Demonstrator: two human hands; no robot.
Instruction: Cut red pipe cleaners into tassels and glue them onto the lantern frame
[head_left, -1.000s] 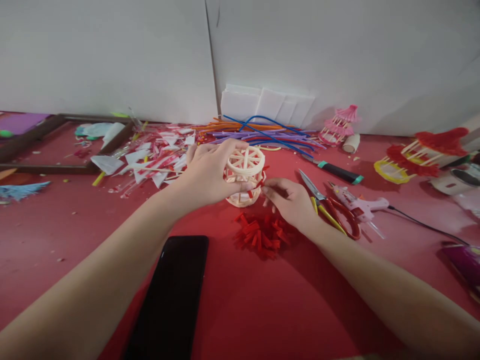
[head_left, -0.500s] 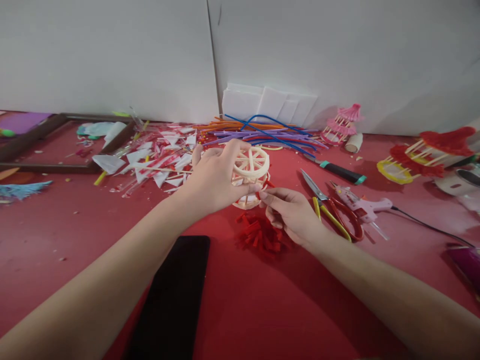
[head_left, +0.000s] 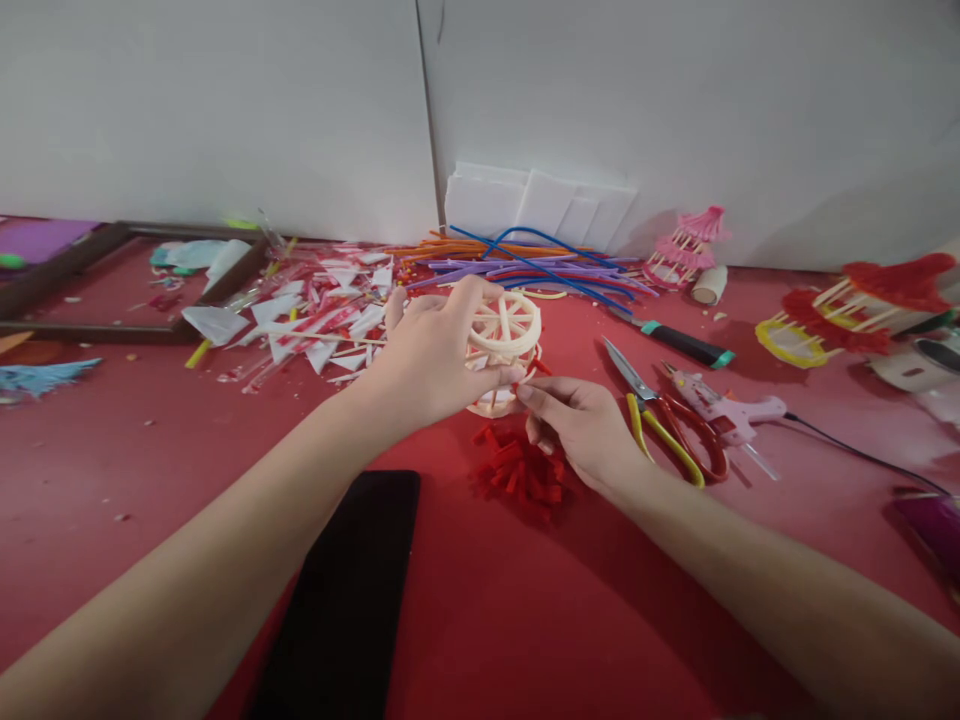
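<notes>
Cream spoked cylinder point(head_left: 514, 346) within gripping left fingers point(head_left: 491, 379), slim red strip point(head_left: 540, 369) between pinched right fingers point(head_left: 549, 405)

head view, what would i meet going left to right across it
Dark frame, black phone, left hand, pale stick cage, right hand, scissors, pink glue gun, red-and-yellow model.

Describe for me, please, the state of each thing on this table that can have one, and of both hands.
Left hand: closed around the pale frame
Pale frame: upright, gripped
Right hand: pinching at the frame's side; the piece held is unclear
Red strips: loose pile
Phone: lying flat, black side up
Scissors: lying flat, blades apparently closed
Glue gun: lying down, cord attached
</notes>
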